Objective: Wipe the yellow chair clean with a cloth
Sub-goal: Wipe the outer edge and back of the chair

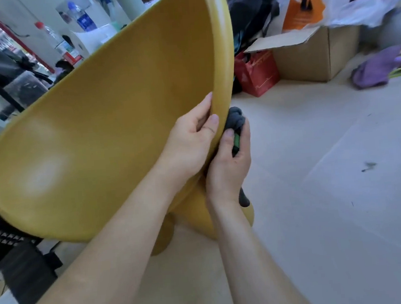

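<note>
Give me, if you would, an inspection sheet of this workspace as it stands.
Surface: pale floor, with a few dark specks on it.
Job's things: yellow chair tilted; dark grey cloth against the outside of its rim.
Clutter: open cardboard box, red bag, orange-and-white plastic bag, purple fabric, red-capped water bottle.
Grippers: left hand grips the chair's rim; right hand holds the cloth.
Cables: nothing clearly seen.
Surroundings: dark clothing piled behind the chair; the left background is too blurred to read.
</note>
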`<act>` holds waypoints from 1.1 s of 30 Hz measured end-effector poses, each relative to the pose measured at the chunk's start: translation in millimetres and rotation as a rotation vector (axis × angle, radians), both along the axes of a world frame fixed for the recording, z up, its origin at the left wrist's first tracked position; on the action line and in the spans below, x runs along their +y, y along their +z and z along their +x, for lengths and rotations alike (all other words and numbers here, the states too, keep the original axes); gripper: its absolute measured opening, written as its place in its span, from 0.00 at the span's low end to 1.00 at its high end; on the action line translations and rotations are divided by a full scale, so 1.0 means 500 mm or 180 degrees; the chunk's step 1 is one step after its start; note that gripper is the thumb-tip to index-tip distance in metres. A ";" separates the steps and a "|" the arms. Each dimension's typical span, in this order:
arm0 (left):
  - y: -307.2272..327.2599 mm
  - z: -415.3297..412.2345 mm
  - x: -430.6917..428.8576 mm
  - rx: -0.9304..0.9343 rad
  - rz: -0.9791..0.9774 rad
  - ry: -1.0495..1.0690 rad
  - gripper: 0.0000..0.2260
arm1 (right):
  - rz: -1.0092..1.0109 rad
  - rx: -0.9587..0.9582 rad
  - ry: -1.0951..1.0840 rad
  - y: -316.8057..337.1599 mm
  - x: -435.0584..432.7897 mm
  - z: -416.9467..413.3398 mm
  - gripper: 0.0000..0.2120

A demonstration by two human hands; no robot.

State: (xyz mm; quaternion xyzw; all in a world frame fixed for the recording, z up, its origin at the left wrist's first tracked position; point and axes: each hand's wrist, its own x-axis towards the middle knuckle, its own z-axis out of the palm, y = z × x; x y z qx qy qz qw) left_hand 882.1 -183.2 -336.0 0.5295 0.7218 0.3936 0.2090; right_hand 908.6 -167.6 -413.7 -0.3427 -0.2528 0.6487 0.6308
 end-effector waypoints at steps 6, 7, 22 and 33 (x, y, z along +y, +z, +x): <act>-0.078 -0.032 -0.138 0.1601 -0.0526 0.0549 0.20 | -0.0258 0.0134 0.0494 -0.008 0.040 -0.010 0.21; -0.075 -0.029 -0.135 0.1711 -0.0435 0.0556 0.20 | -0.0323 0.0121 0.0553 -0.022 0.000 -0.018 0.21; -0.091 -0.058 -0.076 0.1543 -0.0263 0.0256 0.17 | -0.0277 -0.0092 0.0139 0.008 0.124 0.003 0.18; -0.095 -0.059 0.010 0.1580 -0.0368 0.0089 0.19 | 0.0134 -0.0150 -0.0373 0.023 0.105 0.033 0.17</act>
